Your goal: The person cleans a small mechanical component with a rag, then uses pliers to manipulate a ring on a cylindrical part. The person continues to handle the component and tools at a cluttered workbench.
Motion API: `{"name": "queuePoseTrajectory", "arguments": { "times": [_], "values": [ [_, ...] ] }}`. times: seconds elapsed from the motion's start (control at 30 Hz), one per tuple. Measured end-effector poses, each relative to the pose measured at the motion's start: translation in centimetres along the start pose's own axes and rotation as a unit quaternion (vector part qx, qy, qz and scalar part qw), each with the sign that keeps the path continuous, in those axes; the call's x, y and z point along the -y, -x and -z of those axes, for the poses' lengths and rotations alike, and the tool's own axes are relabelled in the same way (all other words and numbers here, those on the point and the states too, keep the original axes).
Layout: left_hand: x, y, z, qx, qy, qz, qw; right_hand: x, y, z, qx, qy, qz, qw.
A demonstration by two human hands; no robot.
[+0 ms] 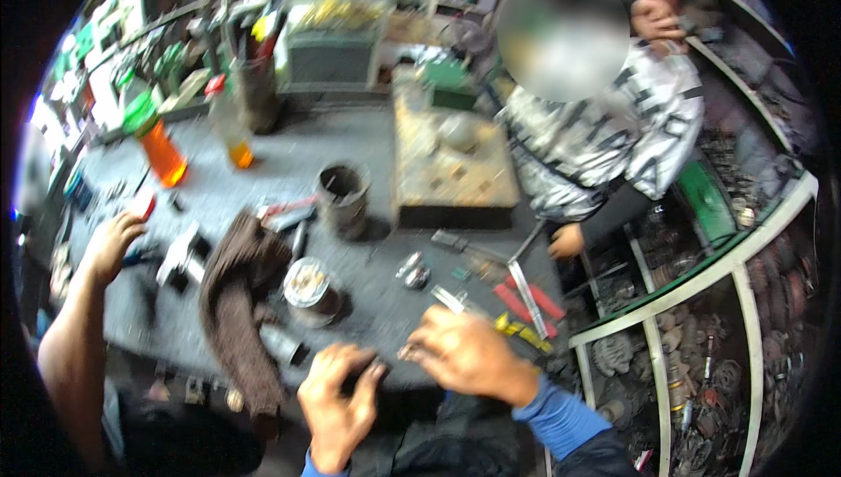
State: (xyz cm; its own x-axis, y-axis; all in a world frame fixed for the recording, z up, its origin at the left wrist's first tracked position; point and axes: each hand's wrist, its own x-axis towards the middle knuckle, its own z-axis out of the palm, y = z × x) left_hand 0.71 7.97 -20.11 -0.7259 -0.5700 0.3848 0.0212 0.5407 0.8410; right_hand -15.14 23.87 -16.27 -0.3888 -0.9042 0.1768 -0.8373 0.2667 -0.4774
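Grime darkens the grey table, crowded with a brown rag, tin can, dark cup and wooden block. At six o'clock, the left hand curls its fingers at the near edge; the right hand pinches a small metal part. Another person's arm reaches in at nine o'clock. Bare tabletop lies toward twelve.

Both hands, left and right, work a small metal part at the workbench edge.
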Motion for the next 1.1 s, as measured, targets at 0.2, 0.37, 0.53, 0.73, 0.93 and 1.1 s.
{"name": "queuePoseTrajectory", "arguments": {
  "times": [0.2,0.37,0.53,0.73,0.93,1.1],
  "values": [
    [-0.9,0.0,0.1,-0.028,0.009,-0.030,0.999,-0.4,-0.1,-0.4,0.029,-0.021,0.005,0.999],
    [-1.4,0.3,0.4,-0.013,0.044,0.010,0.999,0.7,-0.1,-1.4,-0.036,-0.135,0.017,0.990],
    [-1.6,0.4,0.8,0.008,0.079,0.033,0.996,3.1,-0.7,-2.0,-0.060,-0.206,0.024,0.976],
    [-1.6,0.7,0.8,-0.002,0.075,0.024,0.997,2.0,-0.5,-3.0,-0.083,-0.216,0.090,0.969],
    [-0.5,1.1,0.3,-0.022,0.058,0.017,0.998,1.6,-0.4,-3.6,-0.076,-0.197,0.100,0.972],
    [-0.4,1.1,0.1,-0.015,0.055,0.039,0.998,1.8,-0.5,-3.3,-0.068,-0.195,0.098,0.974]
  ]
}}
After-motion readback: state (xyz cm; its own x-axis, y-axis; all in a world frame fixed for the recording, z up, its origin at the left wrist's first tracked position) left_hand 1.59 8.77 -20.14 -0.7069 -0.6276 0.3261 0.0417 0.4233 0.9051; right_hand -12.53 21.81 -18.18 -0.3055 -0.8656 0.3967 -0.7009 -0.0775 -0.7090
